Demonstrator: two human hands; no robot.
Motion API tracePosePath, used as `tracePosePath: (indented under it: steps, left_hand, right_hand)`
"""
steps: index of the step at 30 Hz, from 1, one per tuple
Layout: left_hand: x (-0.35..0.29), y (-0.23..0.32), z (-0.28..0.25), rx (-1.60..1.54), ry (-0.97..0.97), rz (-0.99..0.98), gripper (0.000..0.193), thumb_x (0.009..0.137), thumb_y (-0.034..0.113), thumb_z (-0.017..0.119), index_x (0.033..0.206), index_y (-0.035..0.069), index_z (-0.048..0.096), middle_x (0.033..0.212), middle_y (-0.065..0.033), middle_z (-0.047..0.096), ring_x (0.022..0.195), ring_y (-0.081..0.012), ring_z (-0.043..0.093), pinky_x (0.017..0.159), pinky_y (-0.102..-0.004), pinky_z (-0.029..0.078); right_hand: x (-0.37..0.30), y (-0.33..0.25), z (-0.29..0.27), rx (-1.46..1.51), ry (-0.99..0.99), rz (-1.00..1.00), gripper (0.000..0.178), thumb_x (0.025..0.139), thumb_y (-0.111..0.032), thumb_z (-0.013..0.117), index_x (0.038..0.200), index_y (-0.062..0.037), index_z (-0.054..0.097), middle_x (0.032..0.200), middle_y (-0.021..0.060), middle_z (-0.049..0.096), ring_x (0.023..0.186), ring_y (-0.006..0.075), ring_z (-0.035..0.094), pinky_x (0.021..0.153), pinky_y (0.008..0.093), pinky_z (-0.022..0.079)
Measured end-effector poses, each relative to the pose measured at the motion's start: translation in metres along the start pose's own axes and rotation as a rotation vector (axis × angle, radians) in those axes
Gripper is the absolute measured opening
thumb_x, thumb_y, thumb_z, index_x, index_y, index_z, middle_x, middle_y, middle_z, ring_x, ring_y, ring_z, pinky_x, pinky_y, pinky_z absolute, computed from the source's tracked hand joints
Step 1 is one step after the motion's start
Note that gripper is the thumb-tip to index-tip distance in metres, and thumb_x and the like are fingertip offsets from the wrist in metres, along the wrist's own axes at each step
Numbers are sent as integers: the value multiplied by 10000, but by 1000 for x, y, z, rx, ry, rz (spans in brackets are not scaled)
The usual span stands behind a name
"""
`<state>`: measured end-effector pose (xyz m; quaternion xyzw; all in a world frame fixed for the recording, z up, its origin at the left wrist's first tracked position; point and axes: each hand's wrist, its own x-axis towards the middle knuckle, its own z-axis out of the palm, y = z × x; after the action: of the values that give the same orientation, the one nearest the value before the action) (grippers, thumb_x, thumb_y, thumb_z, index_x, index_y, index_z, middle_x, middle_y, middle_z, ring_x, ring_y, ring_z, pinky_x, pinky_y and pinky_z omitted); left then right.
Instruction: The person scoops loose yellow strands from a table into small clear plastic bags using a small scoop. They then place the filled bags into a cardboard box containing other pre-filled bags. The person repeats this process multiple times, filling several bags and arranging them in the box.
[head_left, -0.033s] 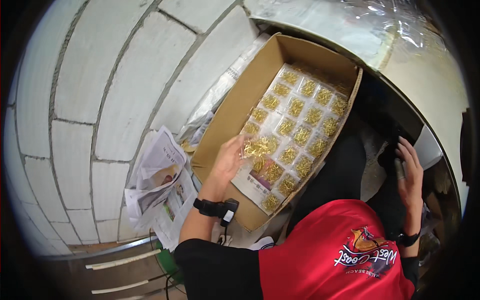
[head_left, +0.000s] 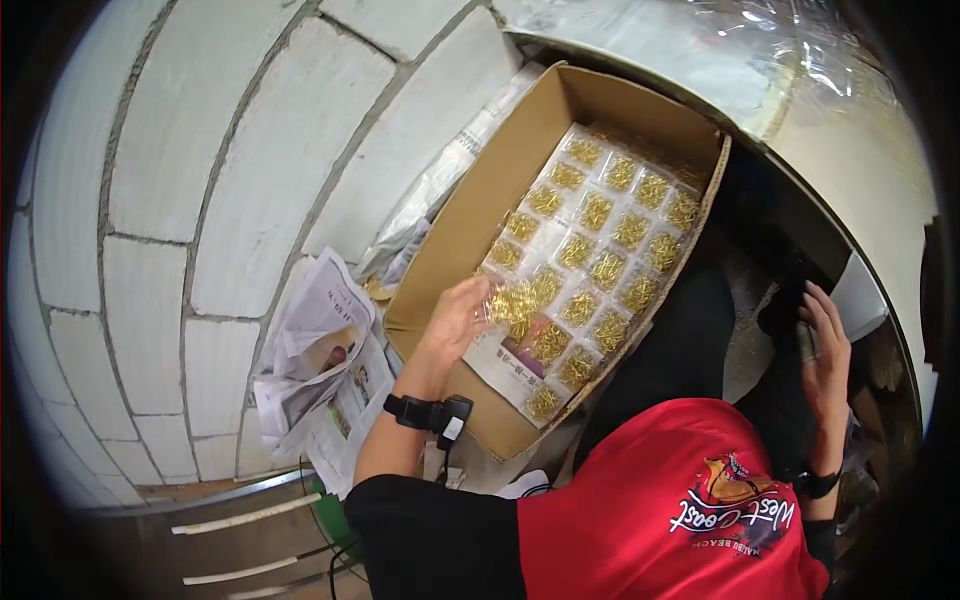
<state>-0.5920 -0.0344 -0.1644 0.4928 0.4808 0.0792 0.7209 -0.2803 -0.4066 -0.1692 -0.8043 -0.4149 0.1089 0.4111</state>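
My left hand (head_left: pixel 458 318) reaches over the left side of a long cardboard box (head_left: pixel 475 190). Its fingers pinch a small clear plastic bag (head_left: pixel 513 302) of gold-coloured metal pieces, held above other bags. Rows of similar filled bags (head_left: pixel 608 268) lie flat inside the box on printed paper (head_left: pixel 497 372). What the pieces are is too small to tell. At the far right, my right hand (head_left: pixel 828 350) is held apart from the box, fingers stretched out and nothing visible in them. A white panel-like object (head_left: pixel 862 298) is just beyond its fingertips.
A wall of pale blocks (head_left: pixel 250 190) runs along the left. Crumpled newspaper (head_left: pixel 325 365) lies between wall and box. Beyond the box, a pale tabletop (head_left: pixel 840 150) carries clear plastic film (head_left: pixel 770 45). My dark-clad leg (head_left: pixel 680 320) is against the box's right side.
The bag in my left hand has shifted slightly to the right and down, and shows less blurred. My right hand stays nearly where it was, fingers still stretched.
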Motion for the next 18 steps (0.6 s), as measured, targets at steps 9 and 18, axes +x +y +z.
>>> tracePosePath:
  steps: [9, 18]
  left_hand:
    - [20, -80, -62, 550, -31, -482, 138, 825, 17, 548, 943, 20, 620, 825, -67, 598, 638, -155, 560, 541, -294, 497]
    - [31, -105, -72, 762, -40, -435, 131, 688, -50, 570, 797, -12, 633, 699, -86, 610, 619, -202, 602, 523, -321, 487]
  right_hand:
    - [-17, 18, -2, -183, -159, 94, 525, 696, 160, 465, 1199, 18, 512, 1240, 188, 525, 1098, 353, 548, 919, 340, 439]
    - [-24, 22, 4, -240, -300, 171, 347, 769, 61, 545, 1114, 30, 557, 1112, 203, 585, 1037, 386, 563, 867, 370, 458]
